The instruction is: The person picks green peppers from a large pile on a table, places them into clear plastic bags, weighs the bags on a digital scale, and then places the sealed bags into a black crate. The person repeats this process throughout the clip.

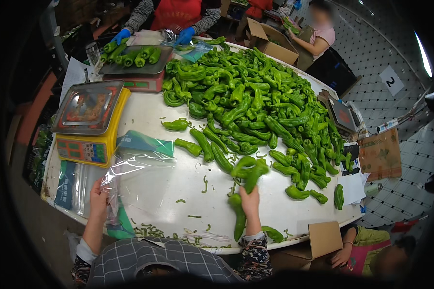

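Note:
My left hand [99, 198] grips the edge of a clear plastic bag [144, 180] with green printed ends, which lies spread over the white table [188, 188]. In my right hand [250, 202] is a green pepper [255, 175], held near one end. Another long green pepper [237, 220] lies against the left side of that hand; whether I hold it too I cannot tell. Beyond, a large heap of green peppers [238, 97] covers the table's far and right parts. Several loose peppers [202, 142] lie between the heap and the bag.
A yellow weighing scale [90, 123] stands at the left, above a stack of flat bags [74, 188]. Across the table, blue-gloved hands [185, 36] work beside a red scale [141, 81] bearing peppers. Pepper stems [148, 231] litter the near edge. A cardboard box [323, 238] sits lower right, beside another person's hand [341, 255].

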{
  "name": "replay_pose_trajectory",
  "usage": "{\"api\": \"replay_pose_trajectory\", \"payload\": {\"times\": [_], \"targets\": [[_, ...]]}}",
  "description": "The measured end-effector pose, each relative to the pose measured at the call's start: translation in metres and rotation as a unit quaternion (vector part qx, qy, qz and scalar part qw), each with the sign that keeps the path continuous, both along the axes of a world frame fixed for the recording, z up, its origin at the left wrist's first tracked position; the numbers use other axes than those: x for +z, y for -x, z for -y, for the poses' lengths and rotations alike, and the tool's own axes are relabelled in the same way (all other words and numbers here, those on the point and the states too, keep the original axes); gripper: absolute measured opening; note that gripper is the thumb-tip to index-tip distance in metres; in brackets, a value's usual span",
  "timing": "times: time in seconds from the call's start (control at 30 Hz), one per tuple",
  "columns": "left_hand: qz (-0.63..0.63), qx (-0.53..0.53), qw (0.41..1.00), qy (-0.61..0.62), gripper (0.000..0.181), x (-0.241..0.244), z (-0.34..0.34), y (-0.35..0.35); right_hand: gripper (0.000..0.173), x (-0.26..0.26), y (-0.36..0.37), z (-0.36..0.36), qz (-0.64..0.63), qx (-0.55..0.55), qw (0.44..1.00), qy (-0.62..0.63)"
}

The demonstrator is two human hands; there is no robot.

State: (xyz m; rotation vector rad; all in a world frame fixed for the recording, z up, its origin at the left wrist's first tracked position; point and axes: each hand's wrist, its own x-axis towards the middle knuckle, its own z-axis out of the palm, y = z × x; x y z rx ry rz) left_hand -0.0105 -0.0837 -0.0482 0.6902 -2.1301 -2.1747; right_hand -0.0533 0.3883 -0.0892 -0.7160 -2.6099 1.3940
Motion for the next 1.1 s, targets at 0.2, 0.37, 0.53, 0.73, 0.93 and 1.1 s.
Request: {"api": "replay_pose_trajectory", "payload": {"times": [0.2, 0.37, 0.53, 0.73, 0.93, 1.1], "targets": [[0.133, 0.074, 0.988, -0.014, 0.026, 0.019, -0.009, -0.013, 0.045, 0.055, 0.037, 0.049, 0.031, 0.197, 0.97, -0.136], [0.131, 0.061, 0.99, -0.001, 0.024, -0.015, 0.018, -0.023, 0.023, 0.051, 0.115, 0.02, -0.194, 0.142, 0.953, -0.186], [0.149, 0.074, 0.986, -0.018, 0.022, 0.005, 0.005, -0.016, 0.046, 0.035, 0.17, 0.004, 0.012, 0.087, 0.941, -0.327], [0.13, 0.055, 0.989, -0.049, 0.018, -0.003, 0.01, -0.023, 0.029, 0.043, 0.165, 0.008, -0.157, 0.123, 0.892, -0.406], [0.231, -0.034, 0.972, -0.038, 0.015, -0.006, 0.01, -0.025, 0.025, 0.092, 0.115, 0.036, -0.261, 0.115, 0.946, -0.154], [0.215, -0.088, 0.971, -0.058, 0.019, -0.024, 0.009, -0.031, 0.023, 0.105, 0.072, 0.051, -0.298, 0.072, 0.904, 0.299]]}}
